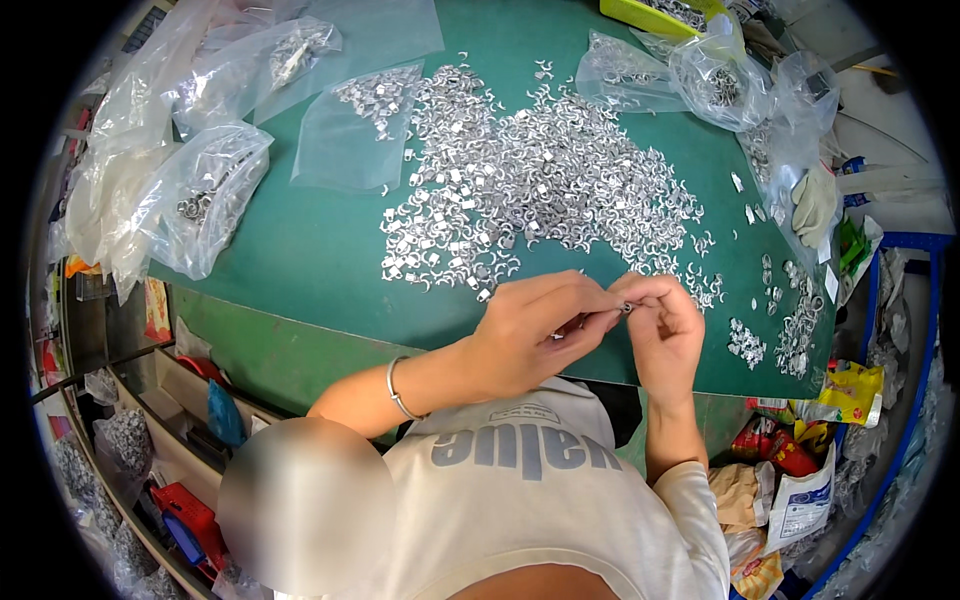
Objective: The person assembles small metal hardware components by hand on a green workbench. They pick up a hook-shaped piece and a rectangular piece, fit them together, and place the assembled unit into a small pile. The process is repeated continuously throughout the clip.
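My left hand (548, 322) and my right hand (667, 335) meet above the table's near edge, both pinched. Between their fingertips is a small silver metal piece (627, 308) with a round opening; its exact kind is too small to make out. More bits of metal glint under the curled fingers of my left hand, mostly hidden. Just beyond my hands spreads a wide heap of small silver metal parts (560, 170), many crescent-shaped, others like little square clasps. A bracelet (394, 388) circles my left wrist.
The green tabletop (290, 270) carries clear plastic bags (205, 195) of metal parts at left and more bags (720, 80) at the far right. A yellow bin (655, 14) stands at the back. Small piles (798, 335) lie near the right edge, beside a blue-framed rack (930, 330).
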A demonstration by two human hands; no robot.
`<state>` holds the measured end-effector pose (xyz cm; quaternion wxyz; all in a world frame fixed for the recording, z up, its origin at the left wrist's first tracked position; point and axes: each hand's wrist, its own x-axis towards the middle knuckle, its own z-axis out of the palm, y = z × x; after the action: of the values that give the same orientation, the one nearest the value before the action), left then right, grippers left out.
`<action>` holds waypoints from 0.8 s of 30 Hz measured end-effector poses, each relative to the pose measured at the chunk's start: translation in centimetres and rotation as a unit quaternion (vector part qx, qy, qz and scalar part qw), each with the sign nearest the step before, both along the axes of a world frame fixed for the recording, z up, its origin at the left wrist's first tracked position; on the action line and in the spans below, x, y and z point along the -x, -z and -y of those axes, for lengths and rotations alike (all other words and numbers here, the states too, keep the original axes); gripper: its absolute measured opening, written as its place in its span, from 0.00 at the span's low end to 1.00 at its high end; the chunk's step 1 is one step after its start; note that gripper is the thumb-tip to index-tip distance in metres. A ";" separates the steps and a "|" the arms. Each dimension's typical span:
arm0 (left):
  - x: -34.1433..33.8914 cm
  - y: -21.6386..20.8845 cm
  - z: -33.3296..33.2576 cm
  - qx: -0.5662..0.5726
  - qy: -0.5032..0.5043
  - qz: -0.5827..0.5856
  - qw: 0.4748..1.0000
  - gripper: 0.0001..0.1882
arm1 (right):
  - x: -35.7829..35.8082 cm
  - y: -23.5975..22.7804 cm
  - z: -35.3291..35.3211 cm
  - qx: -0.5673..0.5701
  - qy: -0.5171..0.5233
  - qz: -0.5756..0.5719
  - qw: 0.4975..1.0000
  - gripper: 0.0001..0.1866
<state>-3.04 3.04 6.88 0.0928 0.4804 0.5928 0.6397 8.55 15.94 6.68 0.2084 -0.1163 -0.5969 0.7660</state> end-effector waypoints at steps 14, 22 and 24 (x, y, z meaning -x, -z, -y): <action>0.3 -1.1 0.7 0.065 0.057 0.092 0.992 0.06 | 0.5 -1.3 -0.7 -0.462 0.055 -0.061 0.883 0.06; 1.2 -2.2 0.4 0.117 0.149 0.438 0.879 0.05 | -0.2 -1.3 -0.9 -0.239 -0.019 0.014 0.971 0.03; 1.0 -1.6 0.4 0.112 0.132 0.398 0.901 0.06 | 0.0 -1.4 -0.5 -0.268 0.009 0.034 0.963 0.03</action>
<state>-4.03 2.68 8.46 0.4577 0.2461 0.5053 0.6889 8.51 16.42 8.06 0.2186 -0.0876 -0.7858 0.5719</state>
